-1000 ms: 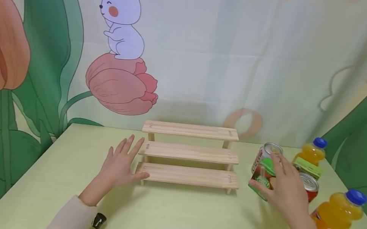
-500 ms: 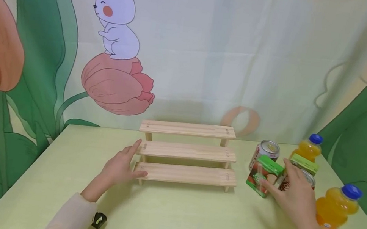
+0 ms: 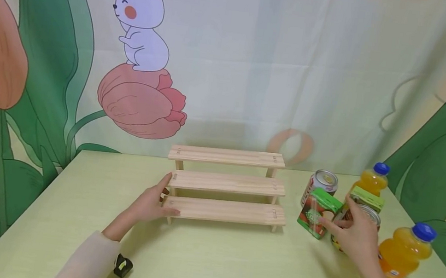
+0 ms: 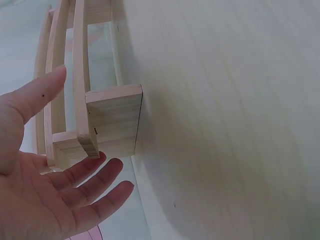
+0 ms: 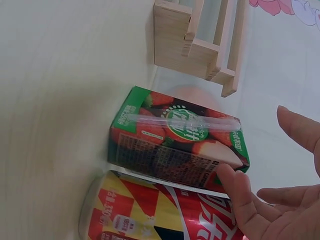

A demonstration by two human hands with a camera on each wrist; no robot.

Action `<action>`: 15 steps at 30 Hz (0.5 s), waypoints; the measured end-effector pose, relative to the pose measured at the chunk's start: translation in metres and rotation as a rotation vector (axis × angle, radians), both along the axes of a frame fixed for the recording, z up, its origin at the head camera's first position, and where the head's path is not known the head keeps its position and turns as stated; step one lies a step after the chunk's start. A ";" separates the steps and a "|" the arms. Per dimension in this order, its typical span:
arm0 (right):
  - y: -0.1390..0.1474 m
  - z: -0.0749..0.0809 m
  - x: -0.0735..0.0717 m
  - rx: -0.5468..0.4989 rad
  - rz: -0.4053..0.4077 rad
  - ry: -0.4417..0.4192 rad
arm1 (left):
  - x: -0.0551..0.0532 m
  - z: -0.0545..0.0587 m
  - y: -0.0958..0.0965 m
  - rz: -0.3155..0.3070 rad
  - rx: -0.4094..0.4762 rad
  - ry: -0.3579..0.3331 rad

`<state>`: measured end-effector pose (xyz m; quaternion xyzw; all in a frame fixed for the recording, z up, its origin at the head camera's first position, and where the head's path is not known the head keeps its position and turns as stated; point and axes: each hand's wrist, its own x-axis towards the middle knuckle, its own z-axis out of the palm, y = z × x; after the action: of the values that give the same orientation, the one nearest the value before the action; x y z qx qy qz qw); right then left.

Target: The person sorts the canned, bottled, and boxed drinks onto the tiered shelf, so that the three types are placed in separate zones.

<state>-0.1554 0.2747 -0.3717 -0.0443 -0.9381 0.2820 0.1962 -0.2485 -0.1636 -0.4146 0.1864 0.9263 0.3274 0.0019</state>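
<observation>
A three-step wooden rack [image 3: 227, 183] stands on the table. At its left end is my left hand [image 3: 147, 204], the thumb over the lowest step and the fingers beside the end; the left wrist view shows these fingers [image 4: 97, 185] loosely spread. To the rack's right stands a green juice box [image 3: 314, 215] with strawberries printed on it and a straw along its side. My right hand [image 3: 359, 237] reaches around this box, thumb at the front and other fingers behind. In the right wrist view, fingertips [image 5: 227, 175] are at the box's top corner, and the thumb is apart from it.
A red drink can [image 5: 160, 212] stands close beside the juice box, partly behind my right hand. Behind are a silver-topped can [image 3: 322, 181], another green box [image 3: 368, 198] and an orange juice bottle [image 3: 372, 181]. A second orange bottle [image 3: 405, 249] stands at the right. A printed curtain [image 3: 232, 66] hangs behind.
My right hand has come down and right, from above the juice box to around its top. The left hand's spread fingers have drawn closer around the rack's left end. The view has shifted slightly.
</observation>
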 end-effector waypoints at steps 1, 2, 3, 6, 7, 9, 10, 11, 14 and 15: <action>0.000 -0.001 -0.001 -0.009 0.002 -0.007 | 0.000 0.000 0.000 -0.002 0.003 -0.002; 0.000 -0.001 -0.001 -0.015 0.003 -0.014 | 0.000 0.000 0.001 -0.004 0.008 -0.004; 0.000 -0.002 -0.002 -0.014 0.005 -0.021 | 0.000 0.001 0.001 -0.006 0.010 -0.003; -0.001 -0.004 -0.004 0.000 0.007 -0.056 | 0.000 0.001 0.002 -0.006 0.014 -0.010; -0.001 -0.004 -0.005 0.006 0.006 -0.068 | 0.000 0.001 0.002 -0.006 0.014 -0.013; -0.003 -0.004 -0.007 0.018 0.002 -0.094 | 0.000 0.001 0.002 -0.002 0.015 -0.022; -0.003 -0.004 -0.007 0.020 0.001 -0.103 | 0.000 0.001 0.002 0.001 0.015 -0.028; -0.004 -0.004 -0.007 0.020 -0.001 -0.106 | 0.000 0.001 0.002 0.003 0.015 -0.031; -0.006 -0.004 -0.007 0.013 -0.005 -0.091 | 0.000 0.001 0.002 0.010 0.012 -0.036; -0.007 -0.004 -0.007 0.008 -0.007 -0.082 | 0.000 0.001 0.002 0.013 0.012 -0.037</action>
<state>-0.1625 0.2677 -0.3761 -0.0581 -0.9464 0.2754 0.1585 -0.2489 -0.1620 -0.4141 0.1744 0.9254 0.3362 0.0158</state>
